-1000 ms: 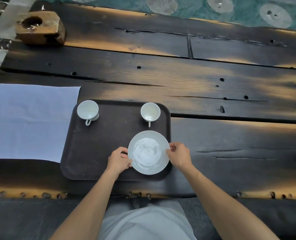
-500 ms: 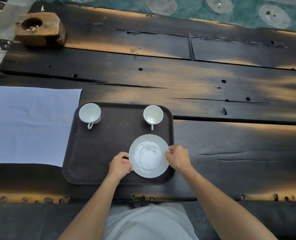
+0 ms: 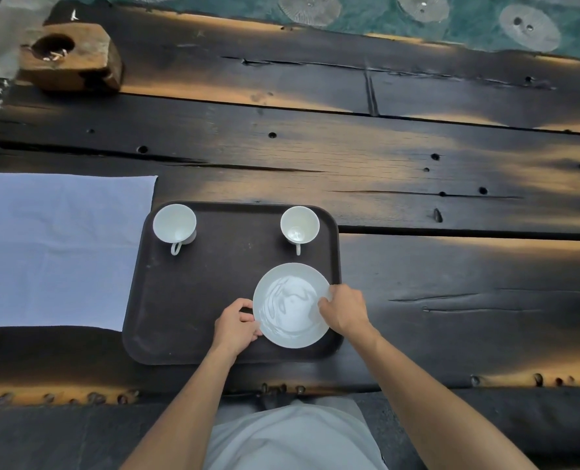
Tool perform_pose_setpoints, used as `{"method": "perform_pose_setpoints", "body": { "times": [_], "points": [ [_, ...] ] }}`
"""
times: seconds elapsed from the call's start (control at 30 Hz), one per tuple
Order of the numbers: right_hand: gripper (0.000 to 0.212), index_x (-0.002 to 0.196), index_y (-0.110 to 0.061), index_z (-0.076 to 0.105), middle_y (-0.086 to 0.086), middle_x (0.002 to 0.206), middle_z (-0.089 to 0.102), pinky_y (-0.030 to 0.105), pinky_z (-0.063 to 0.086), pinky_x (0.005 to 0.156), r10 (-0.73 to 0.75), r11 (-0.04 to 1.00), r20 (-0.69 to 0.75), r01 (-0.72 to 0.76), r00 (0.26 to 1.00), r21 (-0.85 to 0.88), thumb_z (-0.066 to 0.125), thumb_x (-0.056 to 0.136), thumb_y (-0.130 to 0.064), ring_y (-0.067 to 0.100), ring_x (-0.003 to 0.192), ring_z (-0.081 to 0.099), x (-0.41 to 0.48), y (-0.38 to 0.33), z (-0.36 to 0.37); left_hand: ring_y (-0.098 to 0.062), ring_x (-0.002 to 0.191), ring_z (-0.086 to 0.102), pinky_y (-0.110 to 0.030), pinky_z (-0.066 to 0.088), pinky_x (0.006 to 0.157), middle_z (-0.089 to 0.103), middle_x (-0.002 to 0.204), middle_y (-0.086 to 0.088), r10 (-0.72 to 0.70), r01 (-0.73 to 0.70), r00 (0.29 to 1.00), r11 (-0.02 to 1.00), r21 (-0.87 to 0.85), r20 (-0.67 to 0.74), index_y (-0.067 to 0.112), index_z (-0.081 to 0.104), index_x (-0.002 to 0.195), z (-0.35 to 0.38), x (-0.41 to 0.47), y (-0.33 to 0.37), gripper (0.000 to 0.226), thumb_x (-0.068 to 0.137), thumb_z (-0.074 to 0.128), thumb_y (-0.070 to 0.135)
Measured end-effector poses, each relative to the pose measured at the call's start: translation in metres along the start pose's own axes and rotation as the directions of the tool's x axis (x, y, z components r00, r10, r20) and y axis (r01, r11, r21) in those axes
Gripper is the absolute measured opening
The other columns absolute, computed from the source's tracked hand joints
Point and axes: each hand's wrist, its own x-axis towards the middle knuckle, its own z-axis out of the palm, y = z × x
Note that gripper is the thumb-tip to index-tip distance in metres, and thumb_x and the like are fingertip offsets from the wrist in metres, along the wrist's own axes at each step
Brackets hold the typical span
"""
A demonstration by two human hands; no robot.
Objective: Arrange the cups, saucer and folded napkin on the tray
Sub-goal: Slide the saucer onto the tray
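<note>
1. Forearms reach up from the bottom of the frame, over a pale lap, toward a dark tray at lower centre.
2. Left hand has its fingers curled around the left rim of a white saucer; right hand pinches the right rim, fingertips lying on the saucer's face. The saucer is in the tray's lower right corner.
3. Further up the tray, a left cup stands in the upper left corner and a right cup in the upper right corner, both upright with handles pointing down the frame, well apart from each other.
4. Just beside the tray at left, a pale napkin lies spread flat on the dark wooden table, off the tray.
5. At the upper left sits a wooden block with a round hollow.
6. Beyond the table's far edge, a teal patterned rug runs along the top.
</note>
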Motion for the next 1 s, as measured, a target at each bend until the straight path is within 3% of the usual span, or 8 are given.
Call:
{"method": "perform_pose_setpoints", "body": {
  "times": [0.27, 0.47, 0.63, 1.0],
  "points": [
    [0.031, 0.109, -0.004, 0.062, 0.014, 0.104, 0.068, 0.03, 0.043, 0.069, 0.002, 0.999, -0.027, -0.003, 1.0, -0.043, 0.051, 0.09, -0.026, 0.029, 0.083, 0.053, -0.009, -0.011, 0.008, -0.029, 0.087, 0.076, -0.032, 0.063, 0.073, 0.073, 0.097, -0.013, 0.01, -0.01, 1.0, 0.999, -0.042, -0.006, 0.022, 0.067, 0.103, 0.0, 0.001, -0.007, 0.03, 0.087, 0.068, -0.003],
    [0.036, 0.121, -0.001, 0.055, 0.016, 0.121, 0.062, 0.036, 0.047, 0.085, -0.014, 0.999, -0.041, 0.013, 0.999, -0.037, 0.051, 0.096, -0.026, 0.037, 0.11, 0.059, -0.026, -0.014, 0.014, -0.022, 0.081, 0.075, -0.038, 0.064, 0.08, 0.074, 0.09, -0.008, 0.047, -0.047, 0.999, 0.999, 0.027, -0.011, 0.026, 0.065, 0.098, -0.001, 0.005, -0.009, 0.029, 0.089, 0.067, -0.002],
    [0.041, 0.129, -0.002, 0.046, 0.017, 0.13, 0.055, 0.037, 0.046, 0.087, -0.048, 0.998, -0.01, 0.048, 0.999, -0.043, 0.053, 0.096, -0.026, 0.038, 0.113, 0.058, -0.039, -0.013, 0.016, -0.015, 0.071, 0.075, -0.04, 0.063, 0.082, 0.075, 0.085, -0.004, 0.072, -0.071, 0.997, 0.993, 0.093, -0.003, 0.026, 0.067, 0.103, -0.003, 0.005, -0.013, 0.024, 0.091, 0.069, 0.005],
    [0.036, 0.124, -0.005, 0.05, 0.014, 0.126, 0.058, 0.035, 0.046, 0.084, -0.094, 0.995, 0.049, 0.095, 0.994, -0.008, 0.052, 0.096, -0.027, 0.036, 0.109, 0.058, -0.045, 0.0, 0.012, -0.019, 0.083, 0.074, -0.04, 0.061, 0.083, 0.075, 0.086, 0.004, 0.084, -0.083, 0.996, 0.988, 0.131, -0.005, 0.027, 0.062, 0.135, 0.005, -0.008, -0.016, 0.04, 0.096, 0.058, 0.018]
  ]
}}
